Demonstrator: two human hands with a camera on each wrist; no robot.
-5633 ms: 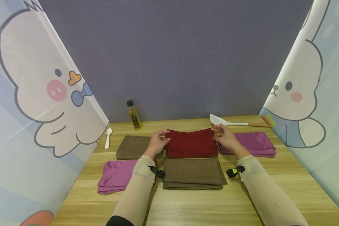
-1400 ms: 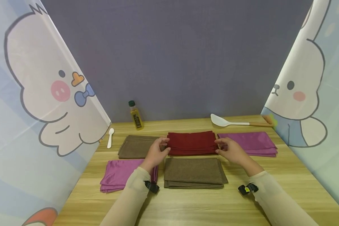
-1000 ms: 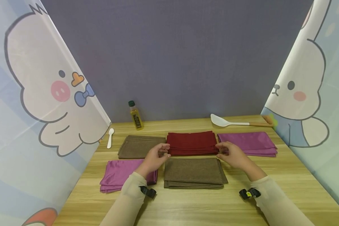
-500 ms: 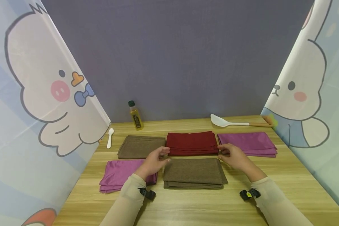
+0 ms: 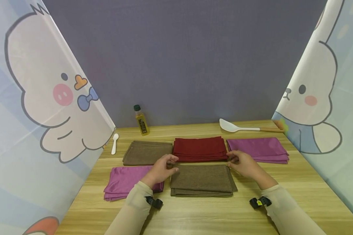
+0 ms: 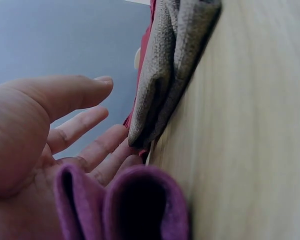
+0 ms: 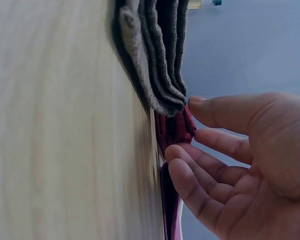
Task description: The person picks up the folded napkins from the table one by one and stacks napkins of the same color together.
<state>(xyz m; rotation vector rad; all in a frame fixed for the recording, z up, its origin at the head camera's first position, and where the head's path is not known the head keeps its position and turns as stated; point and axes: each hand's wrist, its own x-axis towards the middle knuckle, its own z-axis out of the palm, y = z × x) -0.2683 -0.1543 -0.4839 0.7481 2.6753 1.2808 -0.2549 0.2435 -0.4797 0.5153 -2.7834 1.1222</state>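
In the head view a folded dark-red cloth point(image 5: 199, 147) lies behind a folded brown cloth point(image 5: 201, 181) in the front middle. My left hand point(image 5: 160, 169) hovers over the inner end of the front-left purple cloth point(image 5: 125, 181), fingers loosely bent with nothing between them. In the left wrist view its fingertips come right up to the brown cloth's folded edge point(image 6: 162, 70). On the other side my right hand point(image 5: 244, 164) holds nothing. Its thumb tip is at the brown cloth's far corner, and its fingers are beside the red cloth's right end point(image 7: 182, 127) in the right wrist view.
A second brown cloth point(image 5: 147, 152) lies back left and another purple cloth point(image 5: 257, 148) back right. Behind them are a small white spoon point(image 5: 114, 143), an upright oil bottle point(image 5: 141, 122) and a white spatula with a wooden handle point(image 5: 244, 128). Grey and cartoon-printed panels enclose the wooden table.
Earlier both hands held the red cloth by its ends; it now lies flat, let go. Both hands have drawn back nearer, to the far corners of the front brown cloth.
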